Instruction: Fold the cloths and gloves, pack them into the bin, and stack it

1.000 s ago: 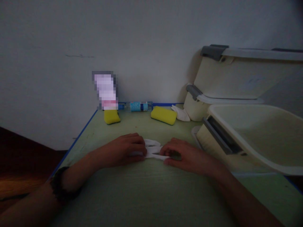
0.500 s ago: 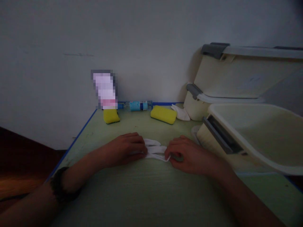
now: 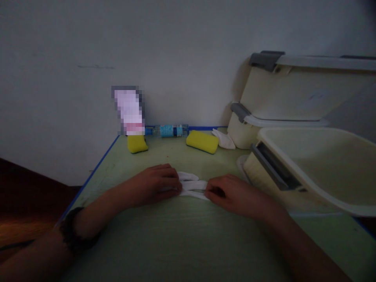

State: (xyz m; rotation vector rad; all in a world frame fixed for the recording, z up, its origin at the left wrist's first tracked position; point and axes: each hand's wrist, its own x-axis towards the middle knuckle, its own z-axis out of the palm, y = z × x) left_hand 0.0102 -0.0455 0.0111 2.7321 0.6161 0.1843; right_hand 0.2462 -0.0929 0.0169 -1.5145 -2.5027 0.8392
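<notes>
A white cloth glove [image 3: 192,185] lies flat on the table between my hands, its fingers pointing right. My left hand [image 3: 161,183] covers the glove's left part, fingers bent and thumb pressed together with them on the cloth. At the glove's fingertips, my right hand [image 3: 226,192] pinches an end between thumb and bent fingers. Both ends of the glove are partly hidden under my hands.
Behind lie a yellow sponge [image 3: 202,141], a smaller yellow sponge [image 3: 137,144], a plastic bottle [image 3: 170,131] and a white cloth [image 3: 224,139]. A blurred-out phone-like object [image 3: 129,111] leans at the wall. Cream bins [image 3: 272,172] stand right.
My right hand has closed more tightly over the glove's finger ends, and the turned-up tip is now hidden behind its fingers. My left hand stays in place.
</notes>
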